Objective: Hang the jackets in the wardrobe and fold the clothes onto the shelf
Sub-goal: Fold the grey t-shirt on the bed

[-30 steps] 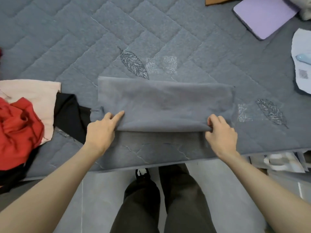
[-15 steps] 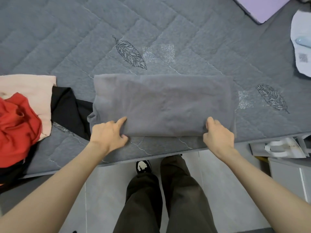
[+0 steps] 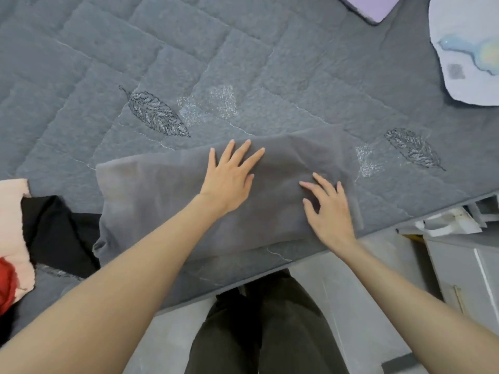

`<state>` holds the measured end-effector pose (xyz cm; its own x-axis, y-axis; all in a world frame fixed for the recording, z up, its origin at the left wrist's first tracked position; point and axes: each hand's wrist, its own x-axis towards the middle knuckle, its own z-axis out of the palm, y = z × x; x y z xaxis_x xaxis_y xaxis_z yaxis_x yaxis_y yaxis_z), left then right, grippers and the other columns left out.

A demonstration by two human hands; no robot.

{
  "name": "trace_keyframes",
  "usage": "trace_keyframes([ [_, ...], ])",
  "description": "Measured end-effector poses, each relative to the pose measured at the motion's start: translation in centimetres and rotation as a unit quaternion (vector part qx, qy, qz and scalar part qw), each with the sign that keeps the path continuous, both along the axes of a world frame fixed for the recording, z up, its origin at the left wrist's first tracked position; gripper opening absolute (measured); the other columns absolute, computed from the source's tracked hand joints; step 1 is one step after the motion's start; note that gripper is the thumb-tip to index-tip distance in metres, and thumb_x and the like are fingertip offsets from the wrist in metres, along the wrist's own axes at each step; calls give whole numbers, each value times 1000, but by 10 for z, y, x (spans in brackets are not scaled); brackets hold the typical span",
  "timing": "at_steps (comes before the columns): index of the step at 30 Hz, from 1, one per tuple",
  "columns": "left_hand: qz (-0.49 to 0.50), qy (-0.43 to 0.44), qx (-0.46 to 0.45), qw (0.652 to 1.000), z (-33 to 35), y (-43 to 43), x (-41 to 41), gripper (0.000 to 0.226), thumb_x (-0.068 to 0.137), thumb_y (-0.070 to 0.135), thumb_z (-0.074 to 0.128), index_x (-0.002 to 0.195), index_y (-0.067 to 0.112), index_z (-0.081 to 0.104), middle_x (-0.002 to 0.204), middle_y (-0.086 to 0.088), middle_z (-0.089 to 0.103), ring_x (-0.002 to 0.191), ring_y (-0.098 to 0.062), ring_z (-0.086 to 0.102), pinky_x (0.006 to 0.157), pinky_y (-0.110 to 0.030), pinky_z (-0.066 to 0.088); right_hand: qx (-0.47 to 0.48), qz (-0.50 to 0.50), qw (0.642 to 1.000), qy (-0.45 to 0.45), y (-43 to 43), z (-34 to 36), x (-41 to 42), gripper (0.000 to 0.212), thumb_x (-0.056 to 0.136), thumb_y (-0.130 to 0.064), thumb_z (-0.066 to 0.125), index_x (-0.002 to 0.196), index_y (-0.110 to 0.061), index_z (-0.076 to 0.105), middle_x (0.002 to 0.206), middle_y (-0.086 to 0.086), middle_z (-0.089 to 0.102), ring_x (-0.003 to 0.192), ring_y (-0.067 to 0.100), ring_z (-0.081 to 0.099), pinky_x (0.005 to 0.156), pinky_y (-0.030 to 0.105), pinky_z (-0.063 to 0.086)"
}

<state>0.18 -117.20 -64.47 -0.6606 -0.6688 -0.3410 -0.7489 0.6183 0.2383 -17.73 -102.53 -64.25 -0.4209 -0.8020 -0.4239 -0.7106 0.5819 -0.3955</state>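
A grey garment (image 3: pixel 162 201), folded into a long band, lies across the near edge of the grey quilted bed (image 3: pixel 135 63). My left hand (image 3: pixel 229 176) rests flat on its middle, fingers straight and spread. My right hand (image 3: pixel 328 209) lies on the garment's right part with fingers spread and slightly bent, touching the cloth and holding nothing.
A pile of clothes sits at the left: a black piece (image 3: pixel 56 233), a pink piece (image 3: pixel 12 225), a red piece (image 3: pixel 6 284). A purple pad (image 3: pixel 372 6) and a white printed item (image 3: pixel 469 49) lie at the far right. White bags (image 3: pixel 448 225) and a cabinet (image 3: pixel 467 279) stand beside the bed.
Both hands let go of the garment's near edge and moved onto its top, now lying flat. The left hand shifted right to the middle. The view tilted.
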Motion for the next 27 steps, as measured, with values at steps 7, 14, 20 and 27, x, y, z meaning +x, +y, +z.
trace_keyframes([
  [7,160,93,101,978,-6,-7,-86,61,93,46,49,148,40,23,143,7,39,138,-22,25,109,-65,-8,-112,-464,864,-163,66,8,1,21,92,-26,62,80,-11,55,78,7,61,72,18,61,74,36,52],
  [14,187,74,60,978,-29,-15,-115,56,86,54,56,133,26,46,133,-6,44,129,-29,33,111,-46,10,-55,-656,595,-460,50,-7,62,35,87,-28,70,110,-6,56,100,9,64,80,17,64,57,22,54],
  [20,133,-49,56,988,-31,-34,-116,47,96,50,42,112,8,55,125,-15,55,122,-35,46,102,-44,25,-46,-659,578,-480,23,-11,70,23,89,-28,67,108,-19,56,97,-10,61,88,9,57,72,24,45],
  [27,218,113,164,955,20,-51,-99,40,95,41,51,68,17,34,74,-3,48,85,-29,51,79,-37,37,-108,-620,614,-476,20,27,58,16,89,-25,67,104,-21,61,109,-7,67,101,10,62,77,21,47],
])
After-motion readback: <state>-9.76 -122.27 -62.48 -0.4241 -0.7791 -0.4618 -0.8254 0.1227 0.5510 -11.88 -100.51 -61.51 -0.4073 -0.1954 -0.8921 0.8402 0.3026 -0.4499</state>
